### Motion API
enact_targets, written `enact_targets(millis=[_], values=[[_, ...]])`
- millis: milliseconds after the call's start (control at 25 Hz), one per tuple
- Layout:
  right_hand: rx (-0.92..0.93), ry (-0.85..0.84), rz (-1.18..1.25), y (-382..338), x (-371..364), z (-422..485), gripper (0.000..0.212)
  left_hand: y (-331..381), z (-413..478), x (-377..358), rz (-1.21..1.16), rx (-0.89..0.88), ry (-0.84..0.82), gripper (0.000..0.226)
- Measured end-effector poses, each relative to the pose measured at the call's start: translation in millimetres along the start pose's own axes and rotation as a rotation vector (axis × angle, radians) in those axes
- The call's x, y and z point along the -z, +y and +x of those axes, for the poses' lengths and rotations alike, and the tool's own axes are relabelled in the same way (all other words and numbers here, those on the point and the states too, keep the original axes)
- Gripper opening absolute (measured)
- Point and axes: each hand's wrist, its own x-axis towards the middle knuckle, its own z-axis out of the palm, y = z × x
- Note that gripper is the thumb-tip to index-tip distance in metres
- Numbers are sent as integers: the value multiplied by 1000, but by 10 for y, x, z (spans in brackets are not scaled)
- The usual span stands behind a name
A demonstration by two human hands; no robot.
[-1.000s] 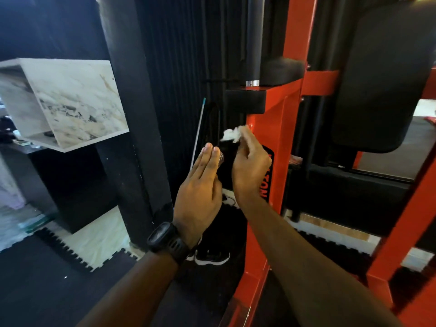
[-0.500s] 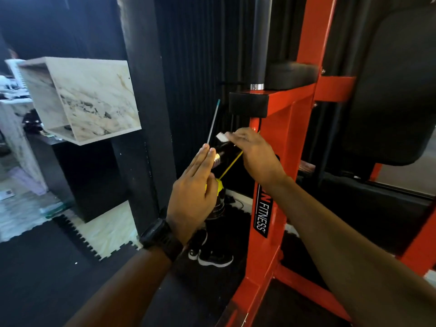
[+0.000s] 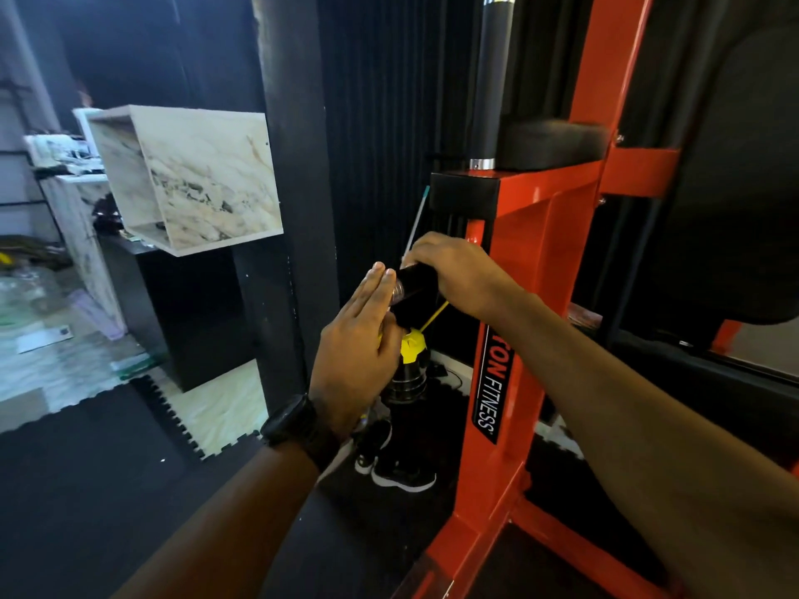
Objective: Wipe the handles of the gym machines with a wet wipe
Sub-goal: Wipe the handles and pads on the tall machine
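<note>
Overhand, right hand (image 3: 458,274) clamps the black cylindrical handle (image 3: 417,292); left hand (image 3: 354,345) flat, fingers (image 3: 377,282) together.

At centre frame, the handle (image 3: 416,294) is sticking out left of the machine frame (image 3: 540,261). The right hand (image 3: 458,274) is curling over it, and the left hand (image 3: 359,343) is lying flat against its left end. A box shelf (image 3: 207,179) is sitting upper left. Shoes (image 3: 404,475) are lying below the hands.

Head-worn wide view, forward and downward, close.
</note>
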Motion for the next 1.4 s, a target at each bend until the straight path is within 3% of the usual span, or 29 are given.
enact_targets(millis=[120, 280, 440, 560, 680, 880, 1120, 1240, 1400], values=[[84, -25, -10, -79, -3, -26, 38, 33, 6, 21, 37, -3, 6, 55], [-194, 12, -119, 48, -12, -80, 47, 69, 2, 65, 41, 16, -16, 52], [-365, 315, 205, -265, -88, -199, 32, 68, 54, 72, 18, 19, 43, 45], [-460, 436, 450, -359, 10, -207, 17, 82, 148, 56, -32, 6, 66, 38], [-521, 564, 670, -450, 123, -145, 19, 100, 304, 91, -63, -63, 33, 38], [-548, 674, 381, -465, 320, 50, 36, 120, 700, 237, -180, -135, -66, 47], [-724, 931, 200, -260, 587, 287, 29, 110, 1471, 374, -24, -353, -174, 67], [-709, 961, 106, -116, 724, 420, 29, 87, 1921, 338, 24, -429, -176, 75], [-645, 977, 93, 166, 781, 627, 26, 21, 2289, 47, 107, -460, -299, 93]])
